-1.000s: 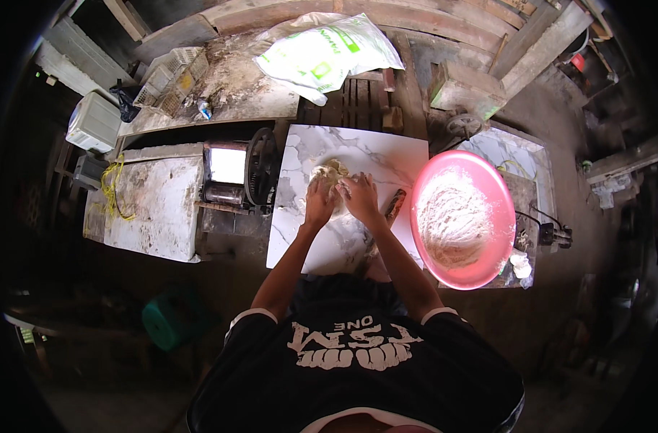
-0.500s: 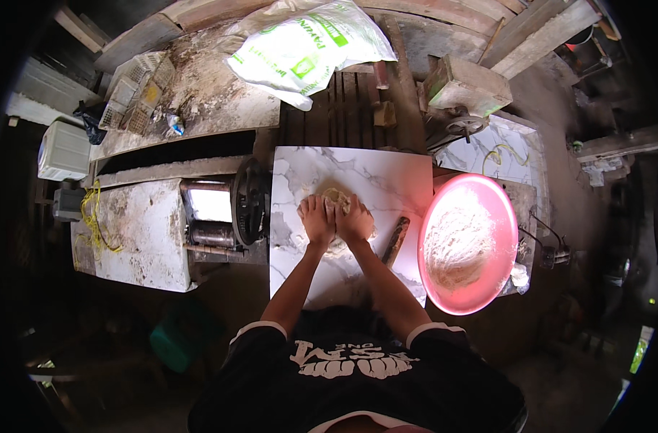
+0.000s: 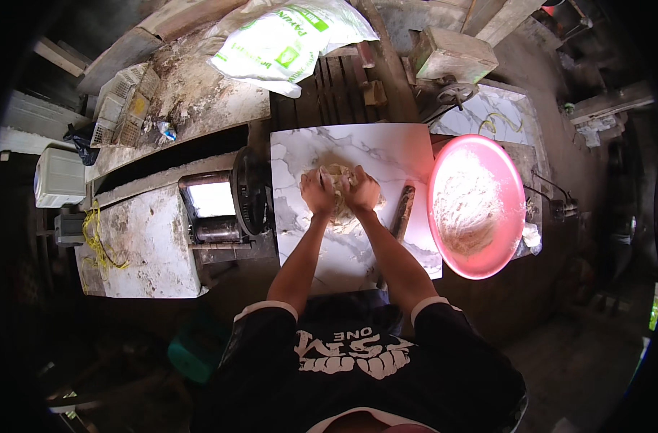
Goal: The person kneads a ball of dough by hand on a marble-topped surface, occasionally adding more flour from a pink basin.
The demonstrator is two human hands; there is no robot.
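Observation:
A lump of pale dough (image 3: 343, 215) lies on a white marble-patterned board (image 3: 293, 263) in front of me. My left hand (image 3: 317, 192) grips its far left part with the fingers curled in. Opposite it, my right hand (image 3: 363, 191) is closed on the far right part of the same lump. Some dough shows between the two hands and below them; the fingertips are partly hidden. Right of the dough lies a dark brown rolling pin (image 3: 403, 213), touched by neither hand.
A pink basin (image 3: 515, 242) of white flour (image 3: 465, 206) stands at the right edge of the board. On the left is a roller machine with a black wheel (image 3: 251, 191). Farther off lie a white-and-green sack (image 3: 271, 54) and a plastic crate (image 3: 111, 114).
Both hands have gone from lying flat on the dough to curling round it, wrists drawn apart slightly. The whole view has shifted and tilted a little.

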